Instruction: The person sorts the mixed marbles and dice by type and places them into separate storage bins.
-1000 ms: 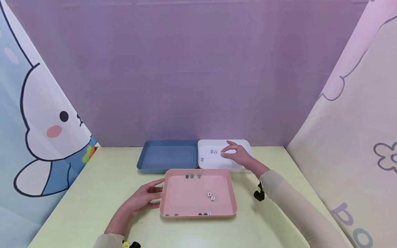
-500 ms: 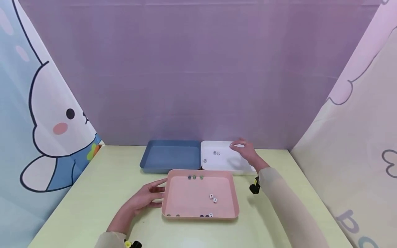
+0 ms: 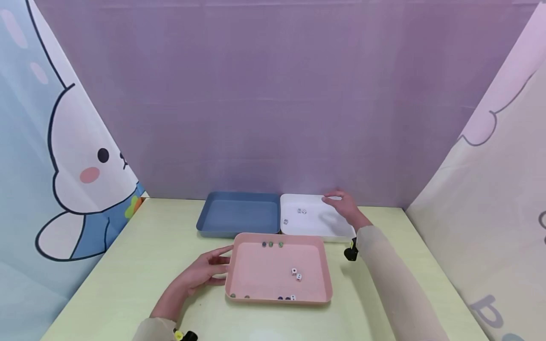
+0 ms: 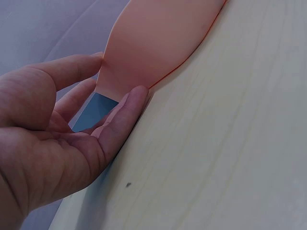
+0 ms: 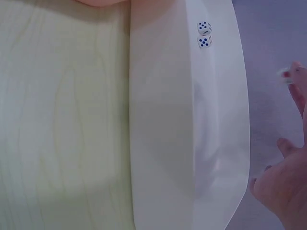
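My left hand [image 3: 204,272] touches the left wall of a pink tray [image 3: 260,274] with its extended fingertips, also seen in the left wrist view. My right hand [image 3: 346,208] hovers above the back right of a white tray [image 3: 313,227]. Its thumb and finger pinch a small white die [image 5: 285,75], blurred in the right wrist view. Inside the white tray lie 3 dice, two of them side by side [image 5: 204,34]. The pink tray holds several white dice [image 3: 298,277] and several dark or green marbles [image 3: 270,244] along its back and front walls.
A blue tray [image 3: 239,220] stands left of the white tray, behind the pink one. Purple cloth [image 3: 273,104] rises at the table's back edge, with printed cloths at both sides. The pale wooden table [image 3: 264,327] extends in front.
My right hand has moved back and slightly right over the white tray, still pinching the die. My left hand keeps its place at the pink tray. The head view has shifted slightly.
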Demonstrator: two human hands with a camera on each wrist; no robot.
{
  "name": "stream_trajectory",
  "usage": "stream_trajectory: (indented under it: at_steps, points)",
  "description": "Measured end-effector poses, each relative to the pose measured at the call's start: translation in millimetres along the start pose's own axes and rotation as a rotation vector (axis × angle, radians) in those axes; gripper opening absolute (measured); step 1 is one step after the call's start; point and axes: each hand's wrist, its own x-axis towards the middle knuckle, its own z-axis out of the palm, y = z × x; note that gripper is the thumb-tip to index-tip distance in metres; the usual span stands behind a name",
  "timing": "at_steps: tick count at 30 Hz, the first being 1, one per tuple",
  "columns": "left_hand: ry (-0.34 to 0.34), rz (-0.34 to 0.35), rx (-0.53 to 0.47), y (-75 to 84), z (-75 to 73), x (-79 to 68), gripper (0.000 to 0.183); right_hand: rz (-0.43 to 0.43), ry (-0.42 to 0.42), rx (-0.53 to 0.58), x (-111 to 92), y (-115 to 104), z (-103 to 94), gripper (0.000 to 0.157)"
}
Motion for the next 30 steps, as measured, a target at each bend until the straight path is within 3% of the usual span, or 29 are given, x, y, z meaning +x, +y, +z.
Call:
stream_trajectory:
  at_steps: [19,30]
  points:
    - [0.007,-0.004,0.000,2.9,2.8,1.9,0.068,0.033,-0.003,-0.034,-8,-8,-12.6,0.043]
    - [0.025,-0.011,0.003,0.2,4.0,2.7,0.069,-0.089,-0.050,-0.112,-17,-33,-17.9,0.037]
